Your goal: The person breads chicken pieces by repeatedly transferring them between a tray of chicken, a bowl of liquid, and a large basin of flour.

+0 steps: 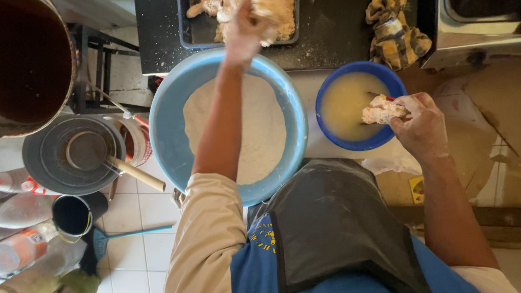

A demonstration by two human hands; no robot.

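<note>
Black countertop [349, 7] dusted with flour runs across the top. At its edge, the right hand [423, 127] pinches a battered piece of meat [382, 111] in its fingertips over the small blue bowl [386, 79] of pale batter. Left of it, the left hand [244, 31] (fingers curled, grip unclear) reaches past the large light-blue basin [168, 129] of flour to coated pieces in a dark tray [194, 30]. A checked cloth [396, 31] lies beside.
</note>
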